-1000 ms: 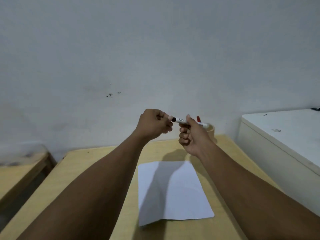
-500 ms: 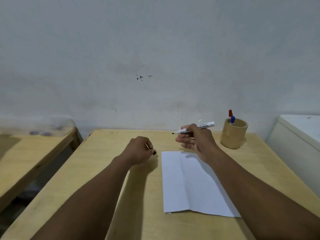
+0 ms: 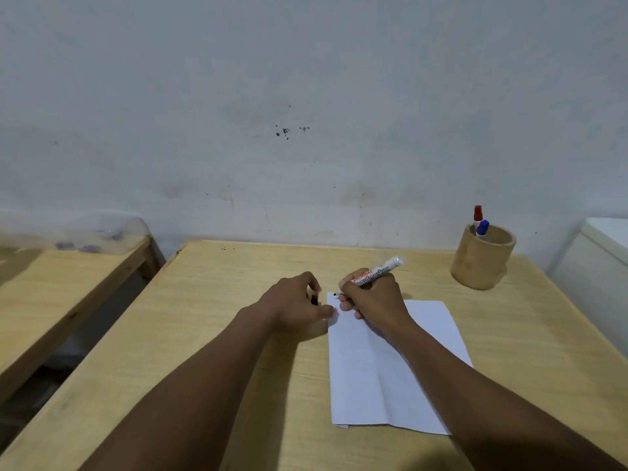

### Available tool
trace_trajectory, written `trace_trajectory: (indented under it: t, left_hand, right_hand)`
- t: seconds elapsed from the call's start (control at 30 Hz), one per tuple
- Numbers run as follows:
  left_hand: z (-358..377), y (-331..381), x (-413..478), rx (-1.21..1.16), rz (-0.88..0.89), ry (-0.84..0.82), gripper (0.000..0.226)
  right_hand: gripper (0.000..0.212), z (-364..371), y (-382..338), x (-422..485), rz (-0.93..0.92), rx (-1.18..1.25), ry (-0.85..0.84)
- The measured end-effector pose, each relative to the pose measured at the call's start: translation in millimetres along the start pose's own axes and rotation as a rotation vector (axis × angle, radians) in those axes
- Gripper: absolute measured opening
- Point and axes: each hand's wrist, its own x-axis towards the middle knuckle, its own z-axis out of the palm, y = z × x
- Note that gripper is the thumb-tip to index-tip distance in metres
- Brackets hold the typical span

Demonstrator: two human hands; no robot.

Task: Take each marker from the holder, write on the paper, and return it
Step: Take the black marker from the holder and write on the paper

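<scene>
Already the right hand [image 3: 372, 297] clamps the marker [image 3: 375, 272], tip at nine o'clock touching the paper [image 3: 390, 368]; left fingers [image 3: 314, 290] pinch the cap [image 3: 314, 299].

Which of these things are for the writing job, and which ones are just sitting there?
For the job:
- black marker in the right hand
- its black cap in the left hand
- paper
- wooden holder with the red marker and blue marker

Just lying about:
- side bench
- clear plastic container on it
- white cabinet
</scene>
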Motion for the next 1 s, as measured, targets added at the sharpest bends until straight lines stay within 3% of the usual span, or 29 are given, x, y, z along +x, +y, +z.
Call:
trace_trajectory:
  t: [0.1, 0.5, 0.7, 0.8, 0.87, 1.0]
  left_hand:
    - [-1, -1, 1, 0.019, 0.003, -0.022, 0.071]
    - [0, -1, 6, 0.010, -0.025, -0.044, 0.071]
    - [0, 0, 7, -0.011, -0.045, -0.038, 0.071]
    - [-2, 0, 6, -0.082, -0.070, -0.039, 0.069]
    - [-8, -3, 6, -0.171, -0.073, -0.037, 0.058]
    - [-21, -9, 7, -0.236, -0.022, -0.032, 0.011]
  right_hand:
    - [0.006, 0, 4, 0, -0.038, -0.057, -0.007]
    - [0.011, 4, 9, 2, -0.075, -0.216, 0.027]
    - [0.015, 1, 9, 3, -0.023, -0.235, -0.002]
    - [0.012, 0, 5, 3, -0.006, -0.132, 0.007]
    - [0.010, -4, -2, 5, 0.046, 0.068, 0.060]
    - [0.011, -27, -24, 12, 0.158, 0.366, 0.215]
